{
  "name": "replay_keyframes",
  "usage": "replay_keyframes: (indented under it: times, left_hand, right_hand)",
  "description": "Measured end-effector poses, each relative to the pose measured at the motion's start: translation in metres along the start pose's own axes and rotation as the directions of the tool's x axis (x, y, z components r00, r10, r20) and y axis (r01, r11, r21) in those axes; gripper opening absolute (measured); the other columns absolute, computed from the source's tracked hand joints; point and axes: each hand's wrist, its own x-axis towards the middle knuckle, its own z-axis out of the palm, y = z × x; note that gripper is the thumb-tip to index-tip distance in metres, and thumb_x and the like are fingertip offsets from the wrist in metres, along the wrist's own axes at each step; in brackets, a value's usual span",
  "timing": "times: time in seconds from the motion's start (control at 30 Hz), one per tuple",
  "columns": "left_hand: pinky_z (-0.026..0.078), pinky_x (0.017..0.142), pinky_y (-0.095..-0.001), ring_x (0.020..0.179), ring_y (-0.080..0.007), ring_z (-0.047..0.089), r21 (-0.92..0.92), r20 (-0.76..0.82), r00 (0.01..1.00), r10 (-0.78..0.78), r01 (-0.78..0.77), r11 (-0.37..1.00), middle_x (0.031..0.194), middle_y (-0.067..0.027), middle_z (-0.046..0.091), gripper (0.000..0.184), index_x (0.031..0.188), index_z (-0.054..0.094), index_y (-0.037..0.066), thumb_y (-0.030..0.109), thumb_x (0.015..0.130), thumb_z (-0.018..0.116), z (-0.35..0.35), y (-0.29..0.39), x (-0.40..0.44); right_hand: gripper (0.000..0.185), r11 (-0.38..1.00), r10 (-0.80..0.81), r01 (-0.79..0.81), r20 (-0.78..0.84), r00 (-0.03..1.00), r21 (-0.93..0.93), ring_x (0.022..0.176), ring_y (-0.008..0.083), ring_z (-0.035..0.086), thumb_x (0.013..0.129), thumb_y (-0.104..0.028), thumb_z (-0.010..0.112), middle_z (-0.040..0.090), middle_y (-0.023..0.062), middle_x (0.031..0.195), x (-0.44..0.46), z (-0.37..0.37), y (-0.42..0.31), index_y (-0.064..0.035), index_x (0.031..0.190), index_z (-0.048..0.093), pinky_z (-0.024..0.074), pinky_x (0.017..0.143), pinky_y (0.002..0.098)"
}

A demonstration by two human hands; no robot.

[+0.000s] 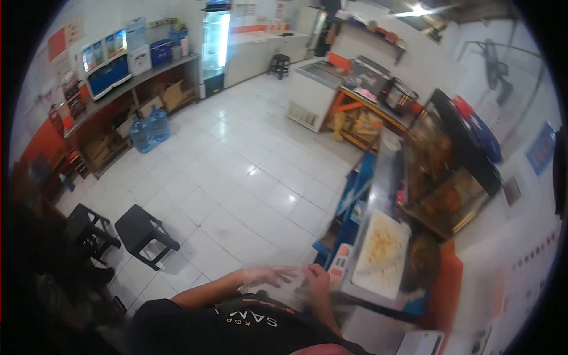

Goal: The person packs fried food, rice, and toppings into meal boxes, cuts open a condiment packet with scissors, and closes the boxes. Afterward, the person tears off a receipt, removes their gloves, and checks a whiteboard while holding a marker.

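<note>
Both of my hands are in front of my black shirt (248, 322), near the bottom centre. A thin clear plastic glove seems to cover my left hand (269, 276), whose fingers are apart and point toward the other hand. Close by on the right, my right hand (316, 277) is closed in a pinch beside the glove's fingertips; what it pinches is too small to make out. A white tray (383, 254) with pale yellowish pieces on it lies on the metal counter to the right of my hands.
Black stools (142, 231) stand at the left. Water bottles (149, 127) sit by a shelf. A glass display case (444, 177) is at the right, with a pot (400, 96) beyond it. A white chest freezer (310, 97) stands further back.
</note>
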Motion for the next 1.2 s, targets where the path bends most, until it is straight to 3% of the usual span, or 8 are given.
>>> replay_keyframes:
  times: [0.1, 0.17, 0.27, 0.4, 0.57, 0.7, 0.93, 1.2]
  left_hand:
    - [0.033, 0.108, -0.0467, 0.136, -0.0315, 0.037, -0.064, -0.158, 0.972, 0.171, -0.183, 0.981, 0.152, -0.0113, 0.036, 0.085, 0.152, 0.031, 0.014, 0.022, 0.075, 0.065, -0.054, 0.027, -0.016]
    - [0.031, 0.109, -0.0509, 0.135, -0.0331, 0.037, -0.193, -0.360, 0.911, 0.200, -0.283, 0.939, 0.151, -0.0139, 0.035, 0.087, 0.152, 0.030, 0.012, 0.025, 0.073, 0.066, -0.080, 0.058, -0.038]
    - [0.030, 0.110, -0.0517, 0.135, -0.0339, 0.037, -0.133, -0.440, 0.872, 0.215, -0.299, 0.945, 0.151, -0.0159, 0.034, 0.087, 0.152, 0.030, 0.010, 0.025, 0.074, 0.064, -0.149, 0.084, -0.061]
    - [0.031, 0.111, -0.0428, 0.135, -0.0307, 0.038, -0.037, -0.365, 0.832, 0.418, -0.461, 0.887, 0.150, -0.0134, 0.037, 0.071, 0.152, 0.029, 0.008, 0.020, 0.088, 0.057, -0.262, 0.144, -0.101]
    - [0.030, 0.111, -0.0473, 0.137, -0.0323, 0.035, 0.075, -0.421, 0.819, 0.389, -0.396, 0.915, 0.151, -0.0147, 0.036, 0.079, 0.151, 0.031, 0.006, 0.029, 0.082, 0.061, -0.367, 0.259, -0.138]
    - [0.030, 0.110, -0.0474, 0.140, -0.0330, 0.032, -0.104, -0.343, 0.843, 0.414, -0.472, 0.876, 0.154, -0.0131, 0.031, 0.088, 0.152, 0.027, 0.005, 0.038, 0.080, 0.065, -0.461, 0.301, -0.132]
    - [0.027, 0.110, -0.0452, 0.140, -0.0330, 0.032, -0.163, -0.258, 0.881, 0.396, -0.444, 0.881, 0.155, -0.0140, 0.029, 0.096, 0.152, 0.025, 0.003, 0.052, 0.080, 0.066, -0.611, 0.424, -0.072]
    - [0.024, 0.111, -0.0479, 0.139, -0.0322, 0.032, 0.033, -0.458, 0.753, 0.473, -0.518, 0.855, 0.153, -0.0149, 0.033, 0.095, 0.149, 0.030, 0.000, 0.057, 0.080, 0.062, -0.782, 0.596, -0.048]
  right_hand:
    - [0.017, 0.998, -0.039, 0.048, 0.231, 0.972, -0.034, 0.074, 0.0084, 0.057, 0.084, -0.014, 0.073, 0.068, 0.0026, 0.090, 0.086, 0.052, -0.030, -0.0018, 0.094, 0.073, 0.0462, 0.068, 0.0238]
    - [0.021, 0.986, 0.133, -0.057, 0.532, 0.836, -0.156, 0.073, 0.0078, 0.056, 0.083, -0.019, 0.075, 0.070, 0.0027, 0.088, 0.138, 0.092, -0.041, -0.0027, 0.097, 0.073, 0.0467, 0.067, 0.0242]
    - [0.024, 0.977, 0.114, 0.036, 0.659, 0.744, -0.211, 0.073, 0.0076, 0.058, 0.083, -0.021, 0.076, 0.071, 0.0027, 0.085, 0.214, 0.165, -0.028, -0.0030, 0.098, 0.073, 0.0472, 0.067, 0.0245]
    - [0.023, 0.960, 0.154, 0.053, 0.680, 0.717, -0.274, 0.073, 0.0111, 0.063, 0.085, -0.022, 0.073, 0.073, 0.0059, 0.082, 0.322, 0.264, -0.031, -0.0023, 0.097, 0.073, 0.0482, 0.068, 0.0256]
    - [0.024, 0.974, 0.057, 0.066, 0.515, 0.855, -0.217, 0.072, 0.0123, 0.063, 0.086, -0.021, 0.071, 0.072, 0.0065, 0.081, 0.432, 0.357, -0.079, 0.0004, 0.097, 0.072, 0.0479, 0.068, 0.0264]
    - [0.019, 0.993, 0.108, -0.121, 0.424, 0.899, 0.004, 0.082, 0.0126, 0.063, 0.085, -0.013, 0.071, 0.071, 0.0054, 0.085, 0.505, 0.400, -0.095, 0.0031, 0.096, 0.071, 0.0480, 0.076, 0.0260]
    - [0.019, 0.972, 0.232, -0.218, 0.557, 0.797, -0.093, 0.082, 0.0123, 0.063, 0.085, -0.013, 0.069, 0.071, 0.0052, 0.086, 0.662, 0.459, -0.097, 0.0024, 0.095, 0.072, 0.0476, 0.077, 0.0265]
    - [0.016, 0.997, 0.062, -0.071, 0.582, 0.811, -0.009, 0.075, 0.0100, 0.061, 0.085, -0.012, 0.067, 0.069, 0.0058, 0.081, 0.922, 0.577, -0.115, 0.0016, 0.094, 0.069, 0.0473, 0.070, 0.0254]
